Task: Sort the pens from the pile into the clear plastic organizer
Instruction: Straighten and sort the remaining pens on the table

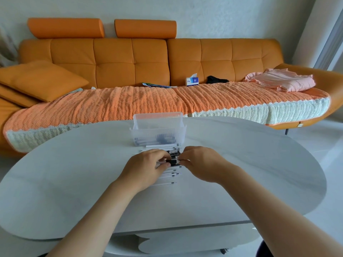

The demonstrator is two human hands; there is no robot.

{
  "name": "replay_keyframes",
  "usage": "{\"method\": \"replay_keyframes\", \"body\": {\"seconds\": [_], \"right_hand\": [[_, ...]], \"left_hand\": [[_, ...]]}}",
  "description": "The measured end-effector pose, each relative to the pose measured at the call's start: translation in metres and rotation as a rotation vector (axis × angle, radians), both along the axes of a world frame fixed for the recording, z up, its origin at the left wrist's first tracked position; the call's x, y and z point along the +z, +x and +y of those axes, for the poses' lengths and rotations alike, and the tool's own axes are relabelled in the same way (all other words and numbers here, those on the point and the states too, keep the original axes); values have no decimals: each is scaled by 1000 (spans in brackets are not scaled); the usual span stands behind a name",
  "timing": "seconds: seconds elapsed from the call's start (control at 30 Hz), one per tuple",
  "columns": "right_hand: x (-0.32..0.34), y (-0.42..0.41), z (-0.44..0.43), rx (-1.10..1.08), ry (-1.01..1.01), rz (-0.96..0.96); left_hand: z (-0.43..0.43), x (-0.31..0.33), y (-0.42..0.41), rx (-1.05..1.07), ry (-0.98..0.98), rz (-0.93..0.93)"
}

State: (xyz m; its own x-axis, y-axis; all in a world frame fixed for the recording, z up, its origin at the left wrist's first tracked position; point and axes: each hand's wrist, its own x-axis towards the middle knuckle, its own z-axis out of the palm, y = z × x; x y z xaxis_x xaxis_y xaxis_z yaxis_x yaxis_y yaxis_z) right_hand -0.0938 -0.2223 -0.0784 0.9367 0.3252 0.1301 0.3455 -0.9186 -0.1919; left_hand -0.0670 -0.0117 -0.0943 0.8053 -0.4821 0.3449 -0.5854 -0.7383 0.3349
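Our two hands meet over one pile (167, 176) at the centre of the white table (74, 182). The left hand (146, 164) and right hand (201, 162) each curl their fingers round black-capped pens (173, 161), one hand at either end. One clear organizer (157, 130), with pens inside, stands just beside the pile at 12 o'clock. The piled pens overlap beyond counting. Two headrests (65, 27) top one orange sofa (115, 58).

The organizer (157, 130) stands on the table (74, 182) just behind the pen pile (167, 173), sofa (130, 62) beyond.
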Motion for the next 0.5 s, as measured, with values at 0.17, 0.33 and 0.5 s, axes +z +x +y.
{"method": "replay_keyframes", "body": {"seconds": [0.17, 0.33, 0.5], "right_hand": [[0, -1, 8, -16, -13, -58], [2, -2, 12, -47, 45, -112], [2, -5, 16, -34, 120, -70]], "left_hand": [[2, 1, -1, 1, 8, 10], [4, 1, -1, 1, 19, 22], [9, 1, -2, -6, 47, 14]]}}
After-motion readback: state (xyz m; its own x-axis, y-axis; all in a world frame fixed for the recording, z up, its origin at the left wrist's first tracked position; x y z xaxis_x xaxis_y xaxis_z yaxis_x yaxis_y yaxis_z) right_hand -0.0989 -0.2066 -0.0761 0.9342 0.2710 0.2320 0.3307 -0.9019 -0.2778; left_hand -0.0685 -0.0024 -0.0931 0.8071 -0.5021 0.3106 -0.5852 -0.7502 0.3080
